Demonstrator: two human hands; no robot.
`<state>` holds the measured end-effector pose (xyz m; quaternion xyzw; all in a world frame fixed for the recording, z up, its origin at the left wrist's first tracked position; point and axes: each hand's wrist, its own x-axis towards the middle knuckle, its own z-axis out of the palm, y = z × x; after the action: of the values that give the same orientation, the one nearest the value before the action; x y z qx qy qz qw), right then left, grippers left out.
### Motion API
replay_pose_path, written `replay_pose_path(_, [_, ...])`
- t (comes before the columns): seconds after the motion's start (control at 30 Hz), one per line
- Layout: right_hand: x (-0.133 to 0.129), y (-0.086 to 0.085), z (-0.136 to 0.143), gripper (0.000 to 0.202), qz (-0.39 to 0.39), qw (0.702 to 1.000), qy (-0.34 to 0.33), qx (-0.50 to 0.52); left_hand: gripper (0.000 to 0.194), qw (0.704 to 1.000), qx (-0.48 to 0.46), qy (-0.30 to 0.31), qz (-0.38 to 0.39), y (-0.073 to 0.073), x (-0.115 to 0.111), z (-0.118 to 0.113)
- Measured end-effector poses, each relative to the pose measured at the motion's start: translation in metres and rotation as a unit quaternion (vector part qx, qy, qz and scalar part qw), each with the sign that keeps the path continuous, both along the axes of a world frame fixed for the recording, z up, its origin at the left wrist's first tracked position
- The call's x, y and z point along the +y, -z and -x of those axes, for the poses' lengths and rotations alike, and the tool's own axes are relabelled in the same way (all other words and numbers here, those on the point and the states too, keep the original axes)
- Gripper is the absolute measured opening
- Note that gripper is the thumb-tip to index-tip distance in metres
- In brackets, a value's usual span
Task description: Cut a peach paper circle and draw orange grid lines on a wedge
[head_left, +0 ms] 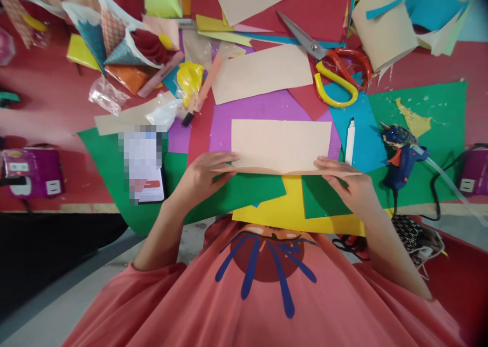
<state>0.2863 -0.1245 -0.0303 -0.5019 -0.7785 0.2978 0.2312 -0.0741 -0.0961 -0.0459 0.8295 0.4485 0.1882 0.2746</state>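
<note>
A cream sheet of paper lies in front of me, with a faint vertical crease down its middle and its near edge bent up in a narrow strip. My left hand pinches the left end of that strip between thumb and fingers. At the opposite end, my right hand grips the strip the same way. A white marker lies just beyond my right hand, tip pointing away. The phone, its screen blurred, rests left of my left hand.
Scissors with red and yellow handles lie on paper at the back. A blue glue gun is at right, its cord trailing off the edge. Paper cones crowd the back left. Purple power sockets sit far left. Green card overhangs the front.
</note>
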Motion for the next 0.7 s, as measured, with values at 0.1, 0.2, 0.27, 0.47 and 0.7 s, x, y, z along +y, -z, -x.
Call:
replay_pose_path(0.1, [-0.001, 0.002, 0.004, 0.018, -0.013, 0.998, 0.059, -0.029, 0.026, 0.999, 0.016, -0.034, -0.006, 0.001, -0.004, -0.003])
replay_pose_path(0.2, [-0.002, 0.001, 0.010, 0.017, 0.010, 0.995, 0.099, -0.017, 0.030, 0.997, 0.051, -0.057, 0.003, 0.001, -0.008, -0.005])
replay_pose_path(0.27, [-0.003, 0.001, 0.015, 0.018, 0.030, 0.990, 0.136, 0.001, 0.031, 0.994, 0.077, -0.076, 0.003, 0.002, -0.011, -0.006])
replay_pose_path(0.47, [-0.011, 0.007, 0.033, 0.017, 0.058, 0.957, 0.266, 0.099, 0.033, 0.988, 0.089, -0.121, -0.037, 0.005, -0.013, -0.013])
replay_pose_path(0.7, [-0.014, 0.016, 0.042, 0.037, 0.051, 0.939, 0.305, 0.149, 0.030, 0.982, 0.109, -0.147, -0.055, 0.003, -0.017, -0.018])
